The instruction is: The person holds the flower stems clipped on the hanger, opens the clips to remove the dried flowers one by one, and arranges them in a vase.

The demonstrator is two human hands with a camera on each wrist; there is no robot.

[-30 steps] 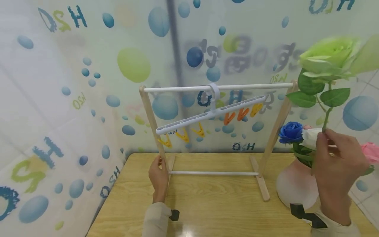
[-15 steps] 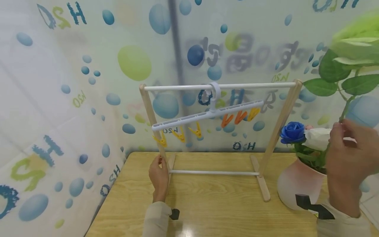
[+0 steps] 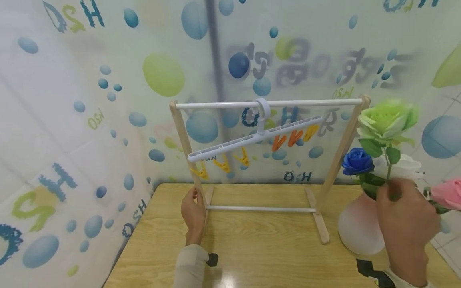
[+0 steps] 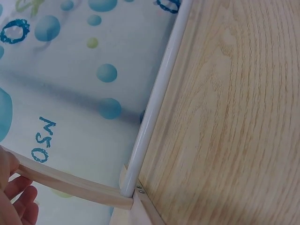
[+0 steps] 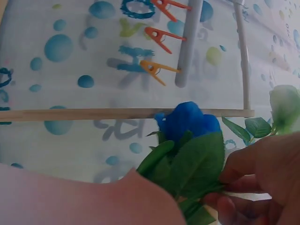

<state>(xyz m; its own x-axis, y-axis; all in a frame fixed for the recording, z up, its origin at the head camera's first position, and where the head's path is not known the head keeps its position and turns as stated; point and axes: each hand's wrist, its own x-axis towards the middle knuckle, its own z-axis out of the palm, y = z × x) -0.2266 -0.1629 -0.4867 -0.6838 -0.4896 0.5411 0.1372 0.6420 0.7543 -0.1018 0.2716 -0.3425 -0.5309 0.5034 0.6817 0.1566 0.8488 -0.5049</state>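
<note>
The right hand [image 3: 405, 218], pinching the green rose [image 3: 387, 118] stem, had lowered it into the vase [image 3: 356, 228] at 3 o'clock while the left hand [image 3: 193, 214] gripped the drying rack [image 3: 183, 140] post.

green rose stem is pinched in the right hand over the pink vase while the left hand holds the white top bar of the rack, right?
Not quite. The left hand grips the rack's wooden side post low down near the table, not the white top bar; the head view shows this. The rest holds: the right hand pinches the green rose by its stem over the pink vase.
</note>
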